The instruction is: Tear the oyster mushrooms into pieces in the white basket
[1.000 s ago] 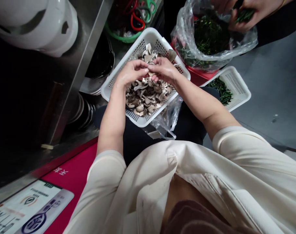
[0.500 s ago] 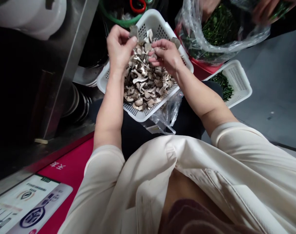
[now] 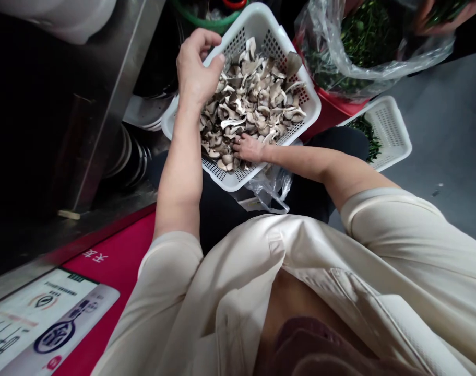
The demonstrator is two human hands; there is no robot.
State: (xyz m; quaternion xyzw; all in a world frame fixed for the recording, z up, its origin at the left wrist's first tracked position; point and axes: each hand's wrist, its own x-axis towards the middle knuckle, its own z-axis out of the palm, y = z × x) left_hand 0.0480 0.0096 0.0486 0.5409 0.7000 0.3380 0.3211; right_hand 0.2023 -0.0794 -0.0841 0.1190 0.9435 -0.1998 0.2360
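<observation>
Presumably sorting grey-white mushrooms [image 3: 263, 99] at white perforated-plastic basket [image 3: 234, 184]'s near edge with right hand [image 3: 249, 148] (hold unclear), left hand [image 3: 199, 68] half-open, empty-looking; should pinch next.

Head view: white basket [image 3: 232, 181] in front of the knees, heaped with torn grey-and-white mushrooms [image 3: 257, 94]. Left hand [image 3: 201, 65] raised by the basket's left side, thumb and fingers apart, nothing seen in it. Right hand [image 3: 249, 148] down at the near edge of the heap, fingers against the mushrooms; whether they grip a piece, cannot tell. To the right, clear plastic bag [image 3: 342, 57] of greens [image 3: 369, 36] in a red tub [image 3: 328, 112], a co-worker's hand [image 3: 445, 23] above it. Second white basket [image 3: 394, 128] near the tub, dark green vegetables inside
</observation>
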